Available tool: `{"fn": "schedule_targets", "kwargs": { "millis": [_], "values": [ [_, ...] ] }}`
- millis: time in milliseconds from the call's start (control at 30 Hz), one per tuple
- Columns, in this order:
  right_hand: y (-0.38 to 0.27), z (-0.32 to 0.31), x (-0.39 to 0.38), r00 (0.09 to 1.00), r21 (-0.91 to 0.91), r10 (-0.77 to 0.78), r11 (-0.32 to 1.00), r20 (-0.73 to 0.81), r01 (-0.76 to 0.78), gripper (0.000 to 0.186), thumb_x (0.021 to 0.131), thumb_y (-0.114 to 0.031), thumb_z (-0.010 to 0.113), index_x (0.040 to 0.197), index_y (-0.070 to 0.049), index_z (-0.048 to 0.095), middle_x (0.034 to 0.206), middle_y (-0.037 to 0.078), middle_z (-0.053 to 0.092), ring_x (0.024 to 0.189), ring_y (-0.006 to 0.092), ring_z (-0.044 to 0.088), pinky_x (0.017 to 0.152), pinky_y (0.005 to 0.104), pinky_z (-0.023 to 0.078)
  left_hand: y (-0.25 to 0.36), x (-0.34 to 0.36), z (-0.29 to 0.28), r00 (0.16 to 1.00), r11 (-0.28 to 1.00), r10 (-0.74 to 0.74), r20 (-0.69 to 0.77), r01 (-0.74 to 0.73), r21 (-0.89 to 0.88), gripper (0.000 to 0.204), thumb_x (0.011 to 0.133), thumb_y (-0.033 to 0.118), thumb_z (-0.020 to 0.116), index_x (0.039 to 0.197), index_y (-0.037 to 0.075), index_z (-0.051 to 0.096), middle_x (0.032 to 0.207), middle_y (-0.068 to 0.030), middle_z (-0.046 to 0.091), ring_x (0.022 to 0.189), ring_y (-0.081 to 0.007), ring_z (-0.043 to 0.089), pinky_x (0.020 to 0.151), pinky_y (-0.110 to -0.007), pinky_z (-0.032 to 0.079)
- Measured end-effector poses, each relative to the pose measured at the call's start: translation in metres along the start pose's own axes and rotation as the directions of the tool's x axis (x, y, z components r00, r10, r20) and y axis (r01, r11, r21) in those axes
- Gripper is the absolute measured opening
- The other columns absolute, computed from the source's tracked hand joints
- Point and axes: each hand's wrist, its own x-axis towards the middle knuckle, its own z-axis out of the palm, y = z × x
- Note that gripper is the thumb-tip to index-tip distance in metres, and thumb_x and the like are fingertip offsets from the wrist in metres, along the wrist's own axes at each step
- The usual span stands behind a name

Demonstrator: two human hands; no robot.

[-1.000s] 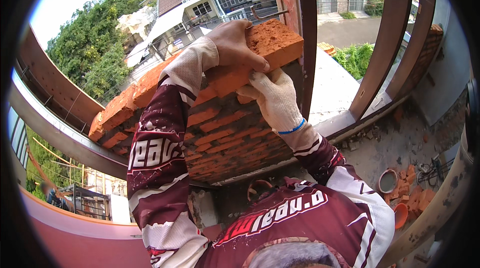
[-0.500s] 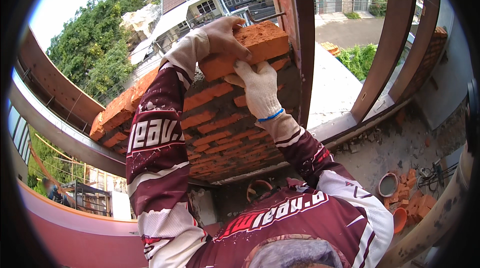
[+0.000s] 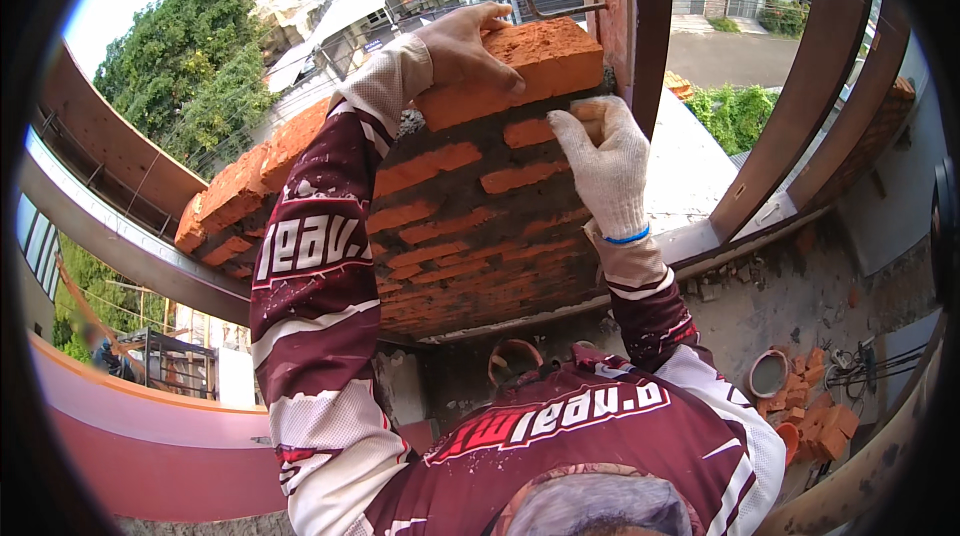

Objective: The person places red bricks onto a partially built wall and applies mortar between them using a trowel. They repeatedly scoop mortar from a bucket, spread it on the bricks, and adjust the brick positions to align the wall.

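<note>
My bare left hand [image 3: 460, 46] is closed on a red brick [image 3: 555, 61] at the top of the brick wall [image 3: 430, 226], fingers over its far side and thumb on its near face. Grey mortar shows beneath and beside the brick. My right hand [image 3: 610, 161], in a white knitted glove, is just below the brick's right end at the wall's edge, apart from the brick, with thumb and bent fingers apart. A bent metal rod [image 3: 560, 11] sticks out from the reddish post [image 3: 615, 16] behind the brick.
Brown curved beams [image 3: 760, 166] frame openings right, with a street beyond. Down right lie a bucket [image 3: 768, 376], loose bricks [image 3: 830, 426] and cables [image 3: 860, 366] by a pole [image 3: 830, 496]. A pink ledge [image 3: 140, 436] runs lower left; a person [image 3: 110, 361] is beyond it.
My left hand and the brick have shifted up and slightly right within the picture since half a second ago. My right hand has come away from under the brick and moved rightward.
</note>
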Motion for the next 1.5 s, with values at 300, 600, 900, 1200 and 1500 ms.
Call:
{"fn": "schedule_targets", "kwargs": {
  "millis": [300,600,900,1200,1500],
  "values": [
    [0.012,-0.006,0.026,0.808,-0.407,-0.584,0.759,-0.08,0.508,0.064,0.08,-0.028,0.09,0.135,-0.006,0.066,0.126,0.019,0.067,0.115,0.0364,0.067,0.095,0.0437,0.057,-0.031,-0.081,-0.039,0.979,0.989,-0.129,-0.158,0.139,0.057,0.121,0.07,0.072,0.087,0.149,-0.01,0.047,0.15,-0.0327,0.051,0.145,-0.042,0.046,0.123,-0.049,0.034],
    [0.016,0.006,0.03,0.887,-0.191,-0.433,0.895,-0.159,0.402,0.076,0.075,-0.028,0.094,0.136,0.002,0.061,0.119,0.02,0.072,0.109,0.0347,0.07,0.09,0.0425,0.058,-0.03,-0.078,-0.023,0.984,0.987,-0.145,-0.104,0.151,0.056,0.129,0.055,0.054,0.102,0.152,-0.011,0.044,0.146,-0.0298,0.055,0.136,-0.0377,0.055,0.119,-0.041,0.039],
    [0.027,0.012,0.037,0.789,-0.384,-0.591,0.777,-0.17,0.499,0.084,0.071,-0.038,0.094,0.137,0.001,0.06,0.116,0.018,0.073,0.097,0.0347,0.071,0.088,0.0438,0.056,-0.023,-0.079,-0.023,0.969,0.968,-0.24,-0.063,0.244,0.061,0.109,0.058,0.037,0.1,0.149,0.0,0.051,0.133,-0.0176,0.061,0.117,-0.0274,0.061,0.102,-0.04,0.049],
    [0.014,0.0,0.037,0.835,-0.439,-0.55,0.755,-0.019,0.487,0.074,0.082,-0.033,0.091,0.14,0.001,0.059,0.121,0.022,0.071,0.108,0.0335,0.071,0.089,0.0397,0.06,-0.04,-0.08,-0.022,0.988,0.988,-0.14,-0.067,0.144,0.061,0.125,0.056,0.049,0.102,0.151,-0.008,0.044,0.137,-0.0257,0.062,0.127,-0.0337,0.06,0.11,-0.038,0.046],
    [0.012,0.003,0.044,0.791,-0.401,-0.608,0.741,-0.062,0.538,0.06,0.082,-0.034,0.088,0.13,-0.004,0.067,0.117,0.019,0.074,0.105,0.0369,0.071,0.091,0.0432,0.057,-0.055,-0.08,-0.036,0.993,0.986,-0.115,-0.031,0.11,-0.126,0.098,0.072,0.052,0.095,0.141,-0.009,0.059,0.132,-0.0183,0.068,0.127,-0.0258,0.062,0.116,-0.037,0.041]
  ]
}}
